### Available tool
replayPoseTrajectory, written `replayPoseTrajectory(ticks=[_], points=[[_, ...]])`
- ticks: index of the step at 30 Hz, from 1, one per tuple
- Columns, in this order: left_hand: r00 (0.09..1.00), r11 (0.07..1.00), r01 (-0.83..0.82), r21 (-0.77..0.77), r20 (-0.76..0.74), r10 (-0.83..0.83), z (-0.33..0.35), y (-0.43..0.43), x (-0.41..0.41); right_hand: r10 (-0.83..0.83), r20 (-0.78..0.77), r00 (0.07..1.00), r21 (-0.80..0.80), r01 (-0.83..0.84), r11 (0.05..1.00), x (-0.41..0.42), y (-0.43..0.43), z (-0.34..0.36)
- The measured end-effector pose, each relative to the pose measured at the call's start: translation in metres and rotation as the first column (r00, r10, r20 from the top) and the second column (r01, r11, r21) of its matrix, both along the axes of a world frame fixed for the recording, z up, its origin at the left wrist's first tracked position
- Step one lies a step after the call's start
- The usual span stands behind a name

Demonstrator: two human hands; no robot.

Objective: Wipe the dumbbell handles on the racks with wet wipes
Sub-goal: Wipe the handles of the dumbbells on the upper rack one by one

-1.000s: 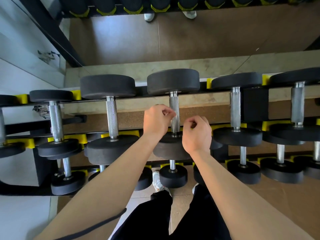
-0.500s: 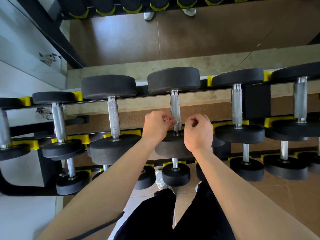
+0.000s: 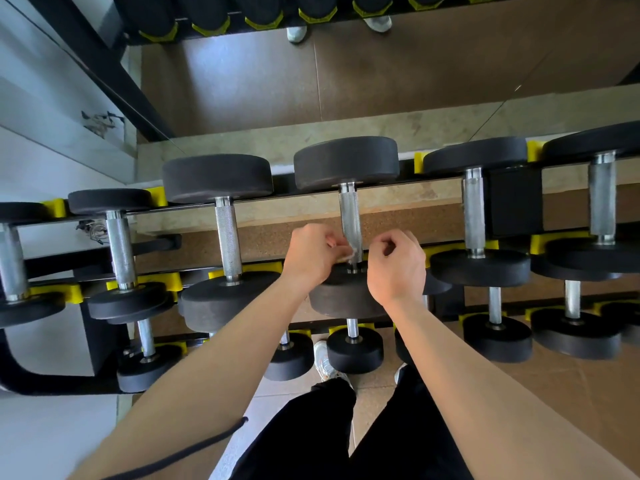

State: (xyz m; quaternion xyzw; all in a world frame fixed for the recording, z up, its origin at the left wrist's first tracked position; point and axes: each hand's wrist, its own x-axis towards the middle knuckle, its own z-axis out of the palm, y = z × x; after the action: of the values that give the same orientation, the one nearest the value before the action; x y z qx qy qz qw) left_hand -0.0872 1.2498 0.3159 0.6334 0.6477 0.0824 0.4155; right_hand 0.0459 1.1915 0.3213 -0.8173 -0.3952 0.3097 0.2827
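A row of black dumbbells with knurled steel handles lies across the top tier of the rack [image 3: 398, 188]. My left hand [image 3: 310, 254] pinches a small whitish wet wipe [image 3: 350, 253] against the near end of the middle dumbbell's handle [image 3: 349, 216], just above its near weight head. My right hand [image 3: 398, 268] hovers just right of that handle with its fingers curled. I see nothing in it, and a small gap separates it from the steel.
Neighbouring handles stand left [image 3: 228, 240] and right [image 3: 473, 216] of the middle one. Lower tiers hold smaller dumbbells [image 3: 355, 351] in yellow cradles [image 3: 540, 242]. A mirror [image 3: 381, 71] rises behind the rack. My legs and shoes are below.
Both hands slid down the middle handle toward its near end. The view shifted slightly; the dumbbells stayed put.
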Motion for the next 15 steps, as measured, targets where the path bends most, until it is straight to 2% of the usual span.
replayPoseTrajectory(ticks=[3,5,8,12,15], points=[[0.952,0.95,-0.296,0.102,0.116,0.285,0.006,0.018,0.007,-0.002,-0.002,1.0,0.004,0.002,1.0,0.001,0.0,-0.002],[0.925,0.926,-0.367,0.094,0.143,0.352,0.008,0.027,0.016,-0.003,0.002,1.0,0.001,0.003,1.0,0.001,0.0,-0.002],[0.954,0.959,-0.282,0.042,0.118,0.275,0.005,0.019,0.016,0.001,0.003,1.0,0.002,-0.001,1.0,0.001,0.0,-0.003],[0.999,0.997,-0.04,-0.06,0.006,0.04,-0.002,-0.008,-0.002,0.002,0.011,1.0,0.005,-0.002,1.0,0.001,0.0,-0.005],[1.0,0.993,0.018,-0.113,-0.023,-0.021,0.003,-0.006,-0.004,0.003,0.003,1.0,0.005,-0.003,1.0,0.0,0.001,-0.004]])
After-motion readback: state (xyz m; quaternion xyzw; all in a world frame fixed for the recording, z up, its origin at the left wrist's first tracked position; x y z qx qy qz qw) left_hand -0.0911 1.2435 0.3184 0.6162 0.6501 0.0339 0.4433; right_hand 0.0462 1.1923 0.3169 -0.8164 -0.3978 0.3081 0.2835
